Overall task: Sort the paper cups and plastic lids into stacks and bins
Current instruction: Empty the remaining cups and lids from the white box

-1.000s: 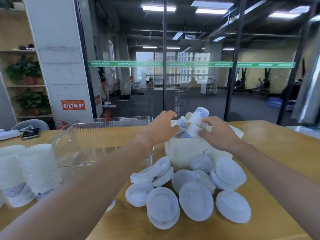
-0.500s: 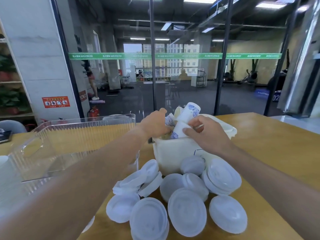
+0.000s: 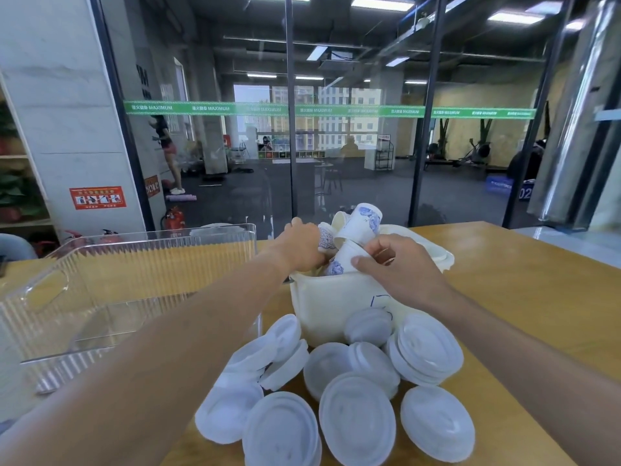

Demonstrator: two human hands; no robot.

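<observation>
A cream plastic bin (image 3: pixel 329 311) stands in the middle of the wooden table, with white paper cups with blue print (image 3: pixel 361 223) sticking out of its top. My left hand (image 3: pixel 302 245) reaches into the bin's left side and grips a printed cup. My right hand (image 3: pixel 393 267) curls its fingers round another cup (image 3: pixel 342 258) at the bin's front rim. Several white plastic lids (image 3: pixel 356 418) lie scattered and overlapping on the table in front of the bin, some in a short stack (image 3: pixel 426 348) at its right.
A clear ribbed plastic tub (image 3: pixel 117 290) stands left of the bin, nothing visible in it. Behind the table runs a glass wall with dark posts. The wooden table (image 3: pixel 524 297) stretches to the right.
The view has shifted right, so the stacks of white cups at the far left have left the frame. Both hands stay at the bin, with the right now lower over the cups.
</observation>
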